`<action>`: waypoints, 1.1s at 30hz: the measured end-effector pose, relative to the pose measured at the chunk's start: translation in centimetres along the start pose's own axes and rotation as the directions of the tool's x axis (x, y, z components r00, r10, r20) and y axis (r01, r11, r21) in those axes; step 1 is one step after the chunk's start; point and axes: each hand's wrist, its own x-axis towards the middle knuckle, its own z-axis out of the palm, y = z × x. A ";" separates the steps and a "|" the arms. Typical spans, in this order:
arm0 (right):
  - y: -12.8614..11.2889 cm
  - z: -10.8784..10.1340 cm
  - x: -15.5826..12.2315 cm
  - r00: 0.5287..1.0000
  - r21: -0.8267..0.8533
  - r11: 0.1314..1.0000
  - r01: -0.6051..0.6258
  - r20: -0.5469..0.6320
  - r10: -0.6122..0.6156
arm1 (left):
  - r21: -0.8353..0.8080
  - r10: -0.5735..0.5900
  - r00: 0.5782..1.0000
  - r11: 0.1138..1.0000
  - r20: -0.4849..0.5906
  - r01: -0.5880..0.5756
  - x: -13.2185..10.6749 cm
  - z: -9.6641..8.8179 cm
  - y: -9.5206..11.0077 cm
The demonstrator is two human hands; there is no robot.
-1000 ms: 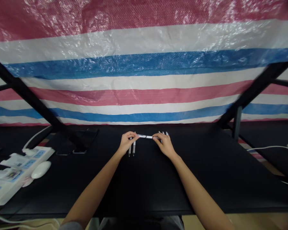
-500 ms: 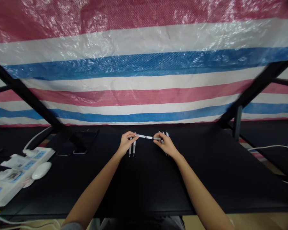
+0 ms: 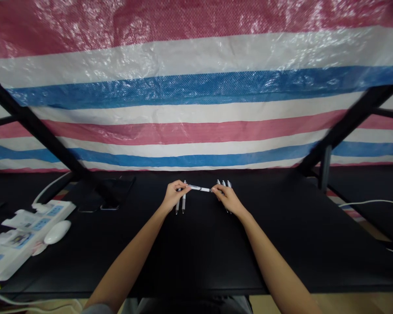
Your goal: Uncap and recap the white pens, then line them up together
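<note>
My left hand (image 3: 175,195) and my right hand (image 3: 228,199) sit side by side near the far edge of the black table (image 3: 281,261). Between them a white pen (image 3: 199,188) lies crosswise, pinched by my left fingers at one end, its other end at my right fingertips. Under my left hand two upright-aligned white pens (image 3: 180,204) lie parallel, their upper parts hidden. Several more white pens (image 3: 223,183) lie side by side beneath my right hand, mostly covered, only their ends showing.
Left of my hands are dark phones (image 3: 109,206), a white power strip (image 3: 36,229) and a white mouse (image 3: 56,232). A red, white and blue striped tarp (image 3: 196,104) hangs behind the table, crossed by black diagonal braces (image 3: 350,124). White cables (image 3: 370,203) run at the right.
The crosswise pen's right end has drawn back from inside my right hand to the fingertips. My right hand has shifted slightly right and toward me.
</note>
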 end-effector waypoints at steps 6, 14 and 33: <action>0.1 0.4 0.2 1.000 0.041 0.999 -0.022 -0.005 0.022 | -0.009 -0.008 1.000 1.000 -0.002 0.008 0.0 0.0 -0.1; 0.2 0.2 0.2 0.994 0.030 0.999 0.025 -0.105 -0.022 | -0.090 -0.028 0.998 0.996 -0.060 0.022 0.2 0.0 0.2; 0.6 -0.1 0.1 0.995 -0.030 0.999 0.012 -0.099 -0.015 | -0.220 -0.072 0.995 0.974 -0.076 0.053 0.3 -0.1 0.3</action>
